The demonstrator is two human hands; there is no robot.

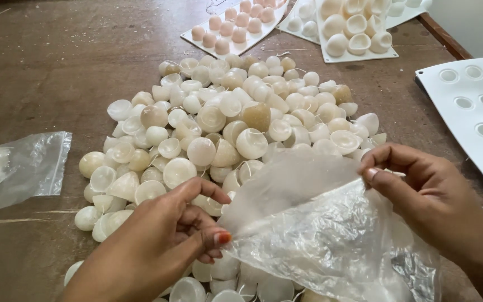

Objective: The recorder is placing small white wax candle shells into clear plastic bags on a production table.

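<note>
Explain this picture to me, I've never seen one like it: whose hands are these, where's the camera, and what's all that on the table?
The camera sits on a person's head and looks down at their own bare hands. The left hand and right hand each pinch an edge of a clear plastic bag. Behind it, a pile of small whitish dome-shaped shells covers the brown table. Another plastic bag lies at the left. White mould trays sit at the right and at the far edge, some filled.
</note>
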